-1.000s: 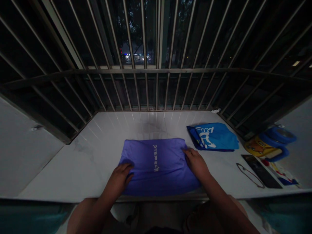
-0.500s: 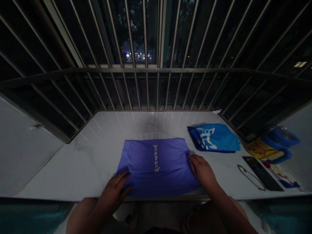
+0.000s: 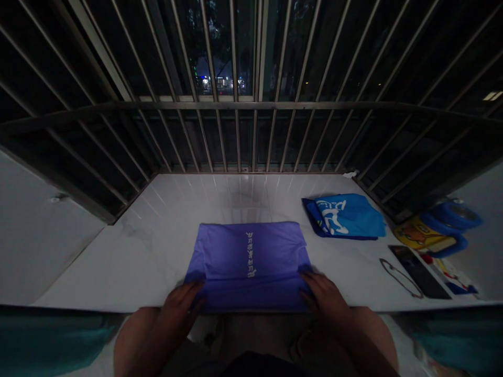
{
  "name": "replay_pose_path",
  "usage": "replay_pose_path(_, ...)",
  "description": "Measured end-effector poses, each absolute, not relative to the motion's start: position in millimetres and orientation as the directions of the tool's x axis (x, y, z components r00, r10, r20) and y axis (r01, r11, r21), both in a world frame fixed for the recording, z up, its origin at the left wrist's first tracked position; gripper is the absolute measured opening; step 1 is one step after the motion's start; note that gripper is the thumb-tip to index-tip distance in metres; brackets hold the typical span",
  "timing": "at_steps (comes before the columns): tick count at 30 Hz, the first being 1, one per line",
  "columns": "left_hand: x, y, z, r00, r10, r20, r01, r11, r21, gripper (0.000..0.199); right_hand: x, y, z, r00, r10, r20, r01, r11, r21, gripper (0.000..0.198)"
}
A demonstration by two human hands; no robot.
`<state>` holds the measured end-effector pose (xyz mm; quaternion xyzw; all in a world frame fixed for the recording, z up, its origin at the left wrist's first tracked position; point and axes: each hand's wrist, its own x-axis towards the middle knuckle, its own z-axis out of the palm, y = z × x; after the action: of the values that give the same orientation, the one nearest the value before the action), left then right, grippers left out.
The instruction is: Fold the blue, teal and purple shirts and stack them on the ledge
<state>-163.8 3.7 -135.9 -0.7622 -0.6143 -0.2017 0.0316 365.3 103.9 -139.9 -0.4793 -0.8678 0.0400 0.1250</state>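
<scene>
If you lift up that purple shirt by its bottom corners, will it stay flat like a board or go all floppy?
Probably floppy. The purple shirt is thin cloth, folded flat, with soft creases by the left hand and right hand, so its middle would likely sag. It looks light. On the smooth white counter it may slide easily if pushed.

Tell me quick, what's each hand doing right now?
Left hand: on the purple shirt, near-left corner; grip cannot be told.
Right hand: on its near-right corner; likewise unclear.

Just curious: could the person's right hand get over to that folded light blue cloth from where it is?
Probably yes. The right hand rests on the purple cloth, and only bare white counter lies between it and the light blue cloth.
</scene>
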Motion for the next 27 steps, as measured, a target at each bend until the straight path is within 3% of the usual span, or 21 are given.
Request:
replay_pose_path(8, -148.0, 65.7, -120.3, 0.167, 0.968, 0.186, 0.944, -0.212, 0.252, 0.036, 316.0, 143.1, -123.6, -0.453, 0.871, 0.193, 0.867, 0.480, -0.132, 0.038)
replay_pose_path(15, -152.1, 100.9, -116.2, 0.161, 0.958, 0.238, 0.941, -0.222, 0.255, 0.040, 304.8, 174.4, -125.2, -0.449, 0.856, 0.255, 0.850, 0.498, -0.173, 0.036)
replay_pose_path(23, -156.8, 168.6, -76.2, 0.114, 0.993, 0.011, 0.879, -0.106, 0.465, 0.021, 288.1, 240.5, -75.0, -0.470, 0.882, 0.020, 0.836, 0.453, -0.310, 0.028)
replay_pose_path(27, -156.7, 172.0, -64.0, 0.083, 0.996, 0.024, 0.863, -0.084, 0.499, 0.019, 282.9, 248.7, -62.1, -0.473, 0.881, 0.000, 0.840, 0.452, -0.300, 0.022)
